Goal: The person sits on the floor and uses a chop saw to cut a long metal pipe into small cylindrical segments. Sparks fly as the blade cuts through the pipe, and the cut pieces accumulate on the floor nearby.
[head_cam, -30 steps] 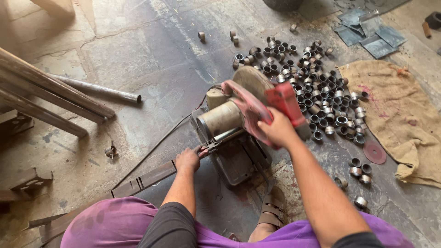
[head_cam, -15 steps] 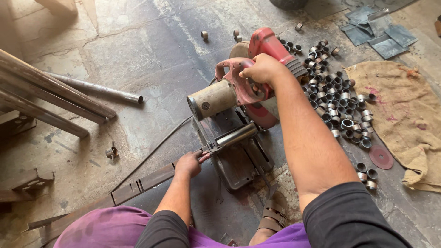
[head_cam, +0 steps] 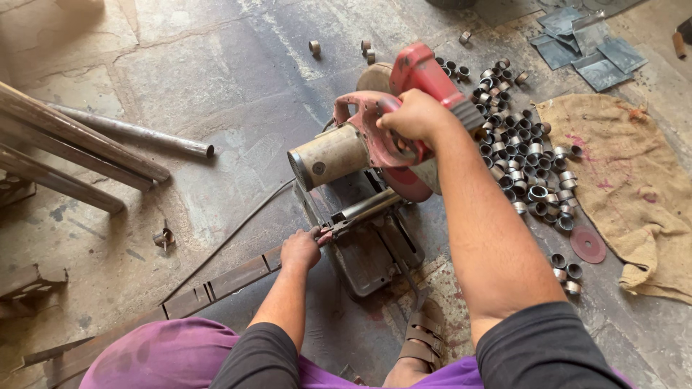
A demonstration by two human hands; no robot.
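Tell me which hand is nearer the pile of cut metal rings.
Right. The right hand grips the saw handle just beside the pile of cut metal rings; the left hand holds the pipe lower down, farther away.

Red chop saw (head_cam: 375, 144) raised; metal tube (head_cam: 364, 209) clamped beneath.

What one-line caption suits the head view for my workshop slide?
Right hand grips a red chop saw; left hand holds a metal tube on its base.

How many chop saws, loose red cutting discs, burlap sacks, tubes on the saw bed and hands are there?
chop saw: 1
loose red cutting disc: 1
burlap sack: 1
metal tube on the saw bed: 1
hands, left hand and right hand: 2
Total: 6
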